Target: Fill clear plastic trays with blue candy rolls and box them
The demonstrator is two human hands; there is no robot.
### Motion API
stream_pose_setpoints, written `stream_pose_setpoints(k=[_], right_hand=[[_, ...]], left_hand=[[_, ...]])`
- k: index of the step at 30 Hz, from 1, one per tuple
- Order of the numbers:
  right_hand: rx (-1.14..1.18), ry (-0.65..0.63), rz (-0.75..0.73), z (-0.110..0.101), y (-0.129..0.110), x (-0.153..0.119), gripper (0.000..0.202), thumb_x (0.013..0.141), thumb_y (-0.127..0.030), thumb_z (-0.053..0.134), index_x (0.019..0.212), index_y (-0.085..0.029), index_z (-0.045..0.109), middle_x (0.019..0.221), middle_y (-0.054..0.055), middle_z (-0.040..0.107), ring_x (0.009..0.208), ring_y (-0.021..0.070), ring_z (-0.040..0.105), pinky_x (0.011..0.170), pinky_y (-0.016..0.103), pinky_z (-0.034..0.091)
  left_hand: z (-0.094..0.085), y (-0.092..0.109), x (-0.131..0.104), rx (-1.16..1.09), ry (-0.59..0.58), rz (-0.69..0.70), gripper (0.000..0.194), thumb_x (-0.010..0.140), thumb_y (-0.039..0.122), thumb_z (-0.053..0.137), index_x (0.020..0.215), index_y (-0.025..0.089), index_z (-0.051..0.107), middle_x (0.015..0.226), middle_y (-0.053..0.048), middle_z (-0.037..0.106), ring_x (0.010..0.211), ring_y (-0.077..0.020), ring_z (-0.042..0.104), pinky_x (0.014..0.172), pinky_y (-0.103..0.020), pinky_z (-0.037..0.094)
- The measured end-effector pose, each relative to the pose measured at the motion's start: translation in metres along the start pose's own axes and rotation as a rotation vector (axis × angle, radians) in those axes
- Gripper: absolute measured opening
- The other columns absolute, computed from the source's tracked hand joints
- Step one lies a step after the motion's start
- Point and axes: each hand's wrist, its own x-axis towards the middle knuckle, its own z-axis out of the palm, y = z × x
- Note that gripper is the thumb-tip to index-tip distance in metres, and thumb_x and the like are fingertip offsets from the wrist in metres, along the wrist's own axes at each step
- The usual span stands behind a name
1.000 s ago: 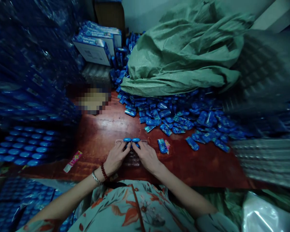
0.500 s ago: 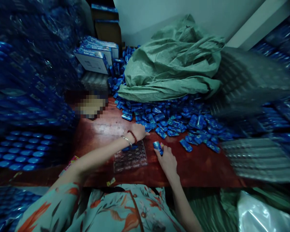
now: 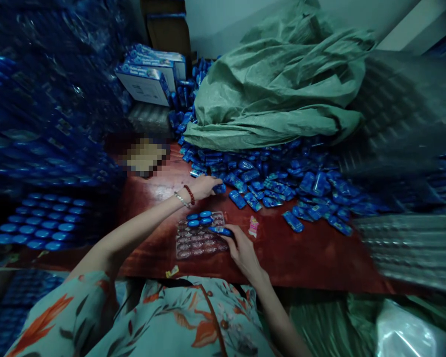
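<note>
On the red table lies a clear plastic tray with rows of moulded hollows. Several blue oval containers sit in its far rows. My right hand pinches another small blue container above the tray's right side, its tip over the hollows. Beyond the tray, my left hand is closed around a blue container at the near edge of a loose heap of them. Fingertips of the left hand are partly hidden. A small pink card lies right of the tray.
A green sack lies over the heap. Filled blue trays are stacked at left, and clear trays at right. White-and-blue boxes stand at the back left. A yellow scrap lies near the front edge.
My right hand has moved left with its blue container, from the bare table to the tray. My left hand has drawn back slightly and shows a blue container. The view has shifted a little.
</note>
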Motion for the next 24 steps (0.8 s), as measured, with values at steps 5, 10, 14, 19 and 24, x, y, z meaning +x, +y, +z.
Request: stream_pose_setpoints(k=[5,10,14,19,24], right_hand=[[-0.376,-0.287,-0.224,0.006,-0.011,0.022,0.035,0.084,-0.003,0.039,0.114,-0.018,0.052,0.095,0.008,0.059,0.088,0.0189,0.056,0.076,0.032,0.048],[-0.714,-0.416,-0.215,0.015,-0.042,0.024,0.032,0.081,-0.002,0.044,0.107,-0.017,0.054,0.09,0.008,0.058,0.085,0.0208,0.054,0.076,0.033,0.046],[-0.784,-0.443,-0.194,0.027,-0.054,0.03,0.026,0.082,-0.005,0.044,0.102,-0.017,0.056,0.085,0.01,0.058,0.08,0.0218,0.055,0.067,0.032,0.046],[-0.665,-0.395,-0.247,0.021,-0.035,0.029,0.035,0.088,-0.009,0.041,0.12,-0.017,0.05,0.091,0.008,0.061,0.08,0.019,0.059,0.069,0.029,0.049],[-0.496,-0.159,-0.198,0.02,-0.014,0.006,0.041,0.092,-0.021,0.041,0.133,-0.019,0.042,0.103,0.009,0.06,0.091,0.0194,0.06,0.08,0.032,0.05]], left_hand=[[-0.006,-0.012,-0.085,-0.521,0.418,-0.1,0.021,0.081,0.031,0.058,0.095,0.015,0.063,0.084,-0.003,0.067,0.077,-0.0166,0.06,0.07,-0.024,0.043],[0.028,0.014,-0.164,-0.976,0.684,-0.472,0.024,0.073,0.035,0.066,0.083,0.014,0.063,0.076,-0.001,0.065,0.071,-0.014,0.058,0.067,-0.023,0.046],[0.074,0.039,-0.18,-1.214,0.775,-0.575,0.028,0.07,0.031,0.068,0.09,0.015,0.059,0.08,-0.001,0.065,0.074,-0.0138,0.06,0.069,-0.024,0.05],[0.112,0.049,-0.172,-1.031,0.945,-0.57,0.031,0.072,0.027,0.068,0.099,0.019,0.054,0.089,-0.002,0.065,0.081,-0.0145,0.063,0.074,-0.026,0.052],[0.12,0.037,-0.166,-0.585,0.823,-0.178,0.02,0.087,0.018,0.05,0.106,0.019,0.055,0.096,-0.006,0.064,0.089,-0.0155,0.062,0.081,-0.03,0.052]])
